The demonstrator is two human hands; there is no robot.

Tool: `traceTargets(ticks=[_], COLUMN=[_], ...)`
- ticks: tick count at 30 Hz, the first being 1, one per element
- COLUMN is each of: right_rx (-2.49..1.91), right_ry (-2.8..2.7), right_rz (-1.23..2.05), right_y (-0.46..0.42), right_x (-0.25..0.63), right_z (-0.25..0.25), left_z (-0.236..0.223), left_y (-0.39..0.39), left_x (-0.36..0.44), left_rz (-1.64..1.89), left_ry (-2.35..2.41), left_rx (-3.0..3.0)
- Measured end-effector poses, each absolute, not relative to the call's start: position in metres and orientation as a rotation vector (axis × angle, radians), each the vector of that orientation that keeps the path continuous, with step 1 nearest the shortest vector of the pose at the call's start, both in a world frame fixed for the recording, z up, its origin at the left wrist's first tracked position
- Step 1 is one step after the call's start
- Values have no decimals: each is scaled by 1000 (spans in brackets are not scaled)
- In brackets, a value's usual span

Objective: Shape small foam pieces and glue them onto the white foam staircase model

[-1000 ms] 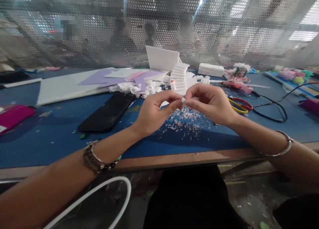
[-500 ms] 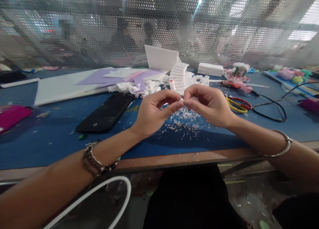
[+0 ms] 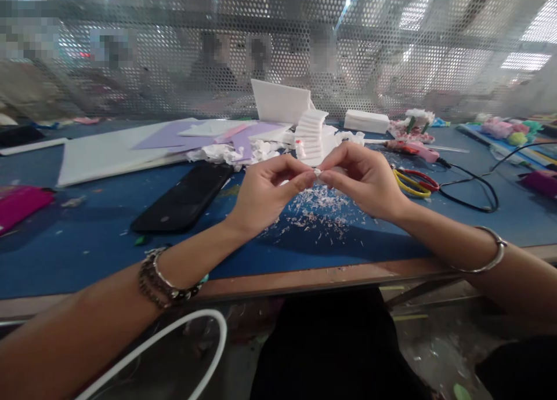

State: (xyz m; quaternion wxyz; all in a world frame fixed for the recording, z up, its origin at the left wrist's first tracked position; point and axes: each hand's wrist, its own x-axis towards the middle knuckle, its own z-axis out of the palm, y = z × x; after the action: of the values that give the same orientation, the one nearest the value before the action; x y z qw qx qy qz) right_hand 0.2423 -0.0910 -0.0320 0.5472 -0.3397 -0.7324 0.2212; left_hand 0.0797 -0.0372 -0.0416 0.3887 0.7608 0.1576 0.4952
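My left hand (image 3: 265, 194) and my right hand (image 3: 363, 177) meet above the blue table (image 3: 87, 243), fingertips pinched together on a tiny white scrap (image 3: 318, 172). Most of the scrap is hidden between the fingers. Below the hands lies a scatter of small white crumbs (image 3: 324, 206). A black phone (image 3: 185, 197) rests flat to the left of my left hand.
White foam blocks (image 3: 311, 133), purple and white sheets (image 3: 174, 136) and torn white bits lie behind the hands. Red-and-yellow scissors (image 3: 415, 182) and a black cable (image 3: 472, 194) sit at the right. A perforated screen (image 3: 391, 52) closes the back, with people behind it.
Both hands have risen slightly and stay pinched together on the scrap. The view has drifted a little; nothing else on the table moved.
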Motion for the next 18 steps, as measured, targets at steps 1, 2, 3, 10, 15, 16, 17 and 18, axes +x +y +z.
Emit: traceTargets(ticks=[1, 2, 3, 10, 15, 16, 17, 18], right_rx=[-806, -807, -807, -785, -744, -734, -723, -710], right_ry=[-1728, -1721, -1711, -1677, -1674, -1672, -1667, -1662], right_rz=[545, 562, 578, 636, 680, 702, 727, 755], right_y=[-91, -90, -90, -89, -89, -89, -89, -89], right_x=[242, 242, 242, 241, 242, 242, 243, 243], right_z=[-32, -33, -33, -34, -31, -31, -31, -31], left_z=[-42, -42, -42, -42, -40, -40, -40, -40], left_y=[-37, -37, -38, -44, -45, -45, -45, -44], left_x=[80, 80, 81, 78, 77, 77, 77, 77], left_rz=[1276, 1298, 1318, 1349, 1371, 1363, 1351, 1327], left_ry=[418, 437, 454, 522, 395, 362, 329, 305], left_rx=[1936, 1940, 1946, 2066, 2172, 2169, 2160, 2148])
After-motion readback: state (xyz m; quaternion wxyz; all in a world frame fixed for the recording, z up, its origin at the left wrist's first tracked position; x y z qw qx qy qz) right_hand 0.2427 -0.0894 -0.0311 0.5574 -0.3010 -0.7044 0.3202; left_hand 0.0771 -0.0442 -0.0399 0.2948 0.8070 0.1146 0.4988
